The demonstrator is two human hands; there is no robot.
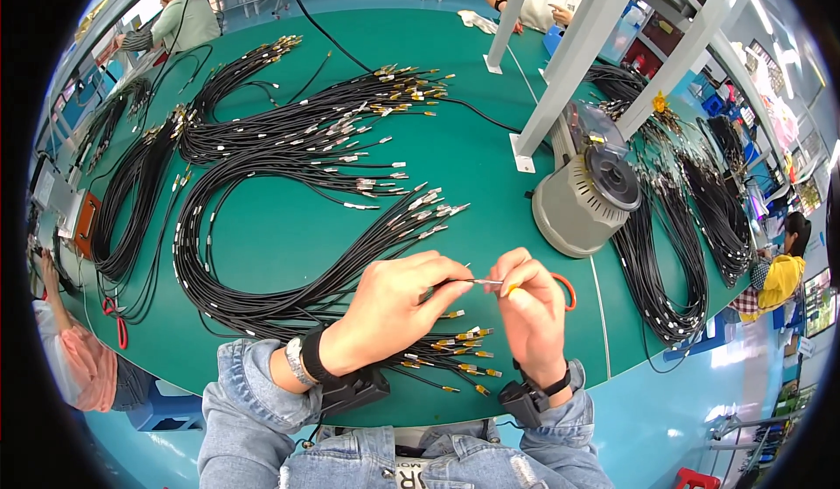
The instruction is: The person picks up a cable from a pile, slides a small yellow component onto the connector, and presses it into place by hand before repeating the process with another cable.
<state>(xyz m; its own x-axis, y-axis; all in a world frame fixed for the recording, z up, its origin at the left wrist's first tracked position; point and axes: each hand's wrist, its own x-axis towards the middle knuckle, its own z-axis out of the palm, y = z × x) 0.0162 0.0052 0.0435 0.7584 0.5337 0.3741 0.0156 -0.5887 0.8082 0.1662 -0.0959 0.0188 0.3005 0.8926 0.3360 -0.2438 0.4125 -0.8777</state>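
My left hand [385, 303] is closed, pinching a thin black cable [452, 280] between thumb and fingers. At the cable's end is a slim silver tip [486, 282], held in the closed fingertips of my right hand [534, 318]. A small yellow piece shows by the right fingers; its kind is unclear. An orange ring-shaped handle [570, 290] sticks out beside the right hand, the rest hidden behind it. Below and left of the hands lies a curved bundle of black cables [197, 266]. Cable ends with yellow and silver tips [468, 345] lie under my hands.
More cable bundles [254, 139] cover the left of the green table [472, 157]. A grey round machine [573, 209] and white posts [560, 87] stand at the right, with cable loops [669, 279] beyond. Red-handled scissors [121, 327] lie lower left. Several other people sit around.
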